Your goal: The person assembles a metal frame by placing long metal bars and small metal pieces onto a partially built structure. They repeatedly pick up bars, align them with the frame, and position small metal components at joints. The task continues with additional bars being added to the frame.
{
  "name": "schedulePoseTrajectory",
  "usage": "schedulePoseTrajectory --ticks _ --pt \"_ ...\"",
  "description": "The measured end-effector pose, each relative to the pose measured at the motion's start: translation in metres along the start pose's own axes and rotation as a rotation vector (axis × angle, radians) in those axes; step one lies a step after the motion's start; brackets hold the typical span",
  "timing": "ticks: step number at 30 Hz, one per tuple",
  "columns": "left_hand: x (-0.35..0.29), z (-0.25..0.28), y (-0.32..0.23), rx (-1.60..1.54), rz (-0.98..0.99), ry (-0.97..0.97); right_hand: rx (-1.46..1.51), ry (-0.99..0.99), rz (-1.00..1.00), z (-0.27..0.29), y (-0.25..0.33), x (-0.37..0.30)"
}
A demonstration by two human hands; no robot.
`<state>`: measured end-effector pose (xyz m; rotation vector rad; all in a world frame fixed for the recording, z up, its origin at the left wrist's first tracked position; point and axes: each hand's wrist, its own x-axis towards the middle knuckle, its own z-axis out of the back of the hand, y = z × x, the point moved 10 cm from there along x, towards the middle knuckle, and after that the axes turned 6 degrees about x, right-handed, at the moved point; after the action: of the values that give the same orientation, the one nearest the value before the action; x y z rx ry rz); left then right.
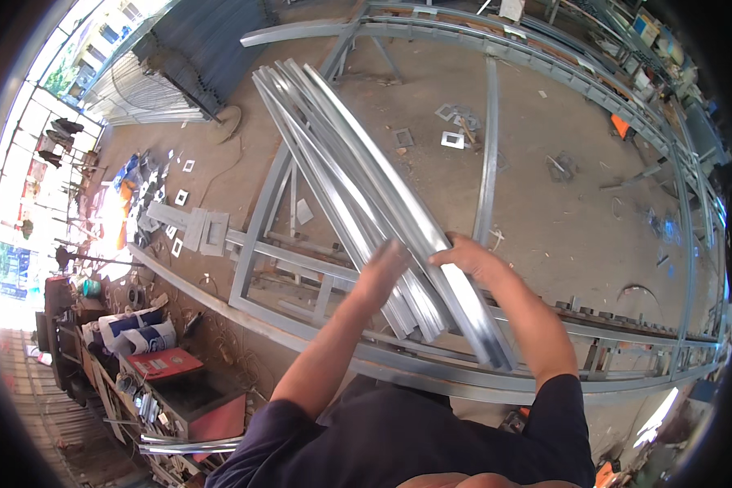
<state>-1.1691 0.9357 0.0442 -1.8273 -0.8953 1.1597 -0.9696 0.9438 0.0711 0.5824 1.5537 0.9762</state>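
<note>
A bundle of long, shiny metal channels (333, 171) lies slantwise across a grey steel frame (260, 220), its near end in front of my body. My right hand (472, 259) grips the outer edge of the rightmost metal channel (407, 199), which is slightly apart from the others at its near end. Over the left part of the bundle is my left hand (384, 272), its fingers blurred; whether they close on a channel cannot be made out.
The frame's long rail (342, 351) runs between me and the floor. At lower left stands a cluttered workbench with a red box (167, 363). Square plates (453, 140) lie on the floor, and stacked dark sheets (195, 49) stand at far left.
</note>
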Motion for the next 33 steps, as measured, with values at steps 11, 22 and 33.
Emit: schedulePoseTrajectory --ticks 11,22,33 --pt "0.088 -0.021 0.001 -0.550 0.255 0.028 -0.505 -0.358 -0.129 -0.053 -0.030 -0.124" --pt "-0.066 -0.231 0.028 -0.345 0.135 0.412 -0.274 -0.813 0.059 -0.011 -0.146 -0.381" --pt "-0.180 -0.461 0.172 -0.167 0.282 0.474 -0.008 -1.138 -0.134 0.090 -0.326 -0.622"
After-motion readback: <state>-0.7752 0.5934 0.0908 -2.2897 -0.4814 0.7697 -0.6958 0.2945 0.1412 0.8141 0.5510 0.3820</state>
